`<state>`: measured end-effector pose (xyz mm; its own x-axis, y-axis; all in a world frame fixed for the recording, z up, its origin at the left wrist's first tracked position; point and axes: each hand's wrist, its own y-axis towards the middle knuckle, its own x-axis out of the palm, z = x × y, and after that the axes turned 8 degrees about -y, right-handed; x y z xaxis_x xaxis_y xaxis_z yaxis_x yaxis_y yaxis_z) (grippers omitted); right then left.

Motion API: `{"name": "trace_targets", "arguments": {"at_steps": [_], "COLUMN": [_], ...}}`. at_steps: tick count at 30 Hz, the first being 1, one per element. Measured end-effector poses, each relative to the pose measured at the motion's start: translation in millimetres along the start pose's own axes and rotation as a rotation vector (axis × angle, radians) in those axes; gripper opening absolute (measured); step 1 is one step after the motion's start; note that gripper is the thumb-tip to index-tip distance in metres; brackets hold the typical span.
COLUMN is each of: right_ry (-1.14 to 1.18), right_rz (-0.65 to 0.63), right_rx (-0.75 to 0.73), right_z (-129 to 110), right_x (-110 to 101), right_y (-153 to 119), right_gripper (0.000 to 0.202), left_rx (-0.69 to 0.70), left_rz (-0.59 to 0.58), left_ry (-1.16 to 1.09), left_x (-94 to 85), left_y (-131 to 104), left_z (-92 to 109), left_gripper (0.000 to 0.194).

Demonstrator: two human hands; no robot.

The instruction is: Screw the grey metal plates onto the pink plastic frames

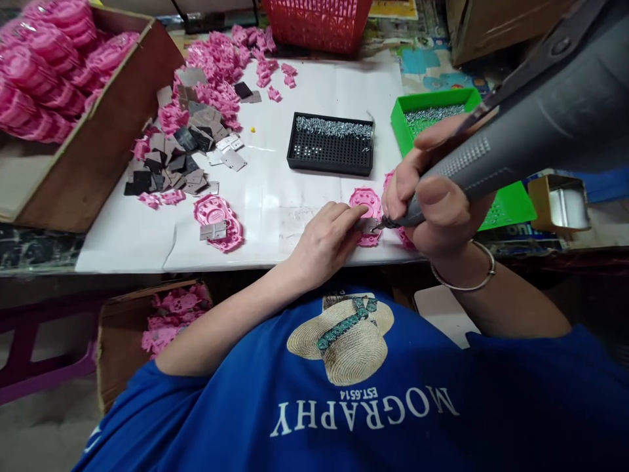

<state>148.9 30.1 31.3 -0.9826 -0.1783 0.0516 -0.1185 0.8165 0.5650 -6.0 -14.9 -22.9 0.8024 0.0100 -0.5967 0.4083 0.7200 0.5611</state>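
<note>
My right hand point(437, 210) is wrapped round a thick grey electric screwdriver point(525, 118), whose bit points down and to the left. The tip meets a small metal plate point(366, 225) on a pink plastic part point(364, 196) at the table's front. With its fingers together, my left hand point(327, 242) presses on that part and its plate from the left. Partly behind my right hand, another pink part point(405, 237) shows. To the left lies a separate pink part point(230, 237) with a metal plate point(213, 231) across it.
A black perforated tray point(330, 164) of screws stands mid-table; a green tray point(400, 124) with screws is behind my right hand. Loose metal plates point(184, 141) and pink pieces point(216, 62) are heaped left. A cardboard box point(98, 124) of pink parts and a red basket point(317, 26) stand beyond.
</note>
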Motion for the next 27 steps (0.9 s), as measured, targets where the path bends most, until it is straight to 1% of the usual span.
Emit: {"name": "trace_targets", "arguments": {"at_steps": [4, 7, 10, 12, 14, 16, 18, 19, 22, 24, 27], "right_ry": [0.026, 0.033, 0.037, 0.033, 0.002, -0.071, -0.173, -0.228, -0.328, -0.324, -0.282], "right_rz": [-0.001, -0.020, -0.037, -0.009, 0.096, 0.234, 0.339, 0.369, 0.373, 0.349, 0.320], "right_rx": [-0.025, 0.012, 0.066, 0.029, -0.050, -0.127, -0.160, -0.152, -0.046, 0.003, -0.033], "right_z": [0.3, -0.3, -8.2, -18.4, -29.0, -35.8, -36.5, -34.9, -25.6, -18.4, -7.0], "right_x": [3.4, 3.4, -2.5, -10.7, -22.4, -37.0, -52.5, -59.9, -76.9, -82.9, -85.4], "right_y": [-3.7, -2.3, 6.8, 16.2, 25.2, 31.0, 31.8, 30.5, 22.5, 17.4, 15.0], "right_gripper": [0.022, 0.023, 0.028, 0.030, 0.032, 0.035, 0.037, 0.038, 0.034, 0.031, 0.030], "left_rx": [-0.013, -0.026, -0.033, -0.032, -0.036, -0.056, -0.084, -0.096, -0.109, -0.111, -0.113], "left_rz": [0.003, -0.010, -0.022, -0.027, -0.035, -0.040, -0.049, -0.053, -0.059, -0.065, -0.074], "left_ry": [-0.007, -0.013, -0.021, -0.029, -0.044, -0.055, -0.054, -0.052, -0.039, -0.030, -0.024], "left_x": [-0.2, -1.3, -3.0, -4.2, -5.2, -6.1, -7.0, -7.5, -9.4, -10.5, -11.6], "left_y": [0.2, -0.7, -2.0, -2.6, -2.7, -2.0, -1.0, -0.5, 0.9, 1.6, 2.0], "left_z": [0.3, -0.1, -1.0, -1.8, -2.2, -1.9, -0.7, 0.2, 3.1, 4.8, 6.2], "left_gripper": [0.022, 0.025, 0.030, 0.033, 0.035, 0.035, 0.034, 0.033, 0.031, 0.031, 0.031]}}
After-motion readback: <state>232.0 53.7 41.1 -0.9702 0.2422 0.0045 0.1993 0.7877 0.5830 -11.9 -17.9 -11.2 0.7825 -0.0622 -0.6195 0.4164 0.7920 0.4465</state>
